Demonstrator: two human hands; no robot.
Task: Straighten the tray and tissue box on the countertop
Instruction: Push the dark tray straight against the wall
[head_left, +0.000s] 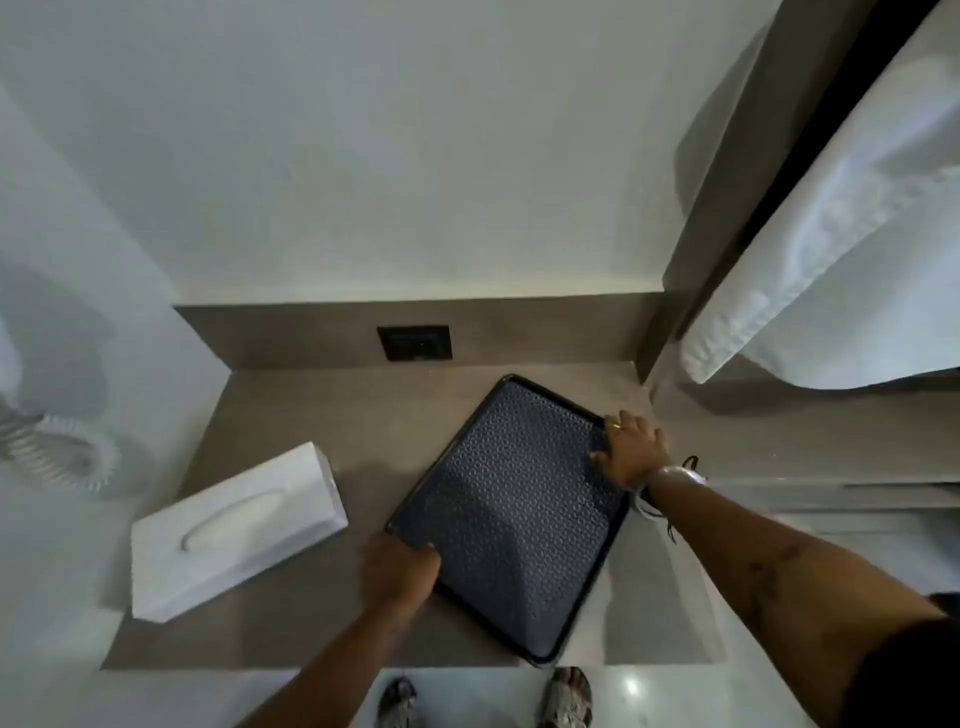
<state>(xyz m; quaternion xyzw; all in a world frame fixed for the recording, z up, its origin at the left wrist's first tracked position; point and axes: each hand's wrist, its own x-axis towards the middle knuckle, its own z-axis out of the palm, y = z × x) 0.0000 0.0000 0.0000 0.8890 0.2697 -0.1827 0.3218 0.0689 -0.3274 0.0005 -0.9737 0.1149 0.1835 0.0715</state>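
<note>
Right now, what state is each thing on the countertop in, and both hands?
tray: flat on the countertop, skewed, near corner past the front edge, nothing on it.
tissue box: lying flat, skewed, apart from the tray, a tissue in the slot.
left hand: on the tray's near-left rim.
right hand: on the tray's right rim; grip hidden.

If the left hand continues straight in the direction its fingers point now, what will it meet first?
The left hand rests on the near-left corner of the tray, fingers pointing up and right over it. Going on, it would slide across the tray's patterned floor, probably toward the right hand at the far edge.
</note>
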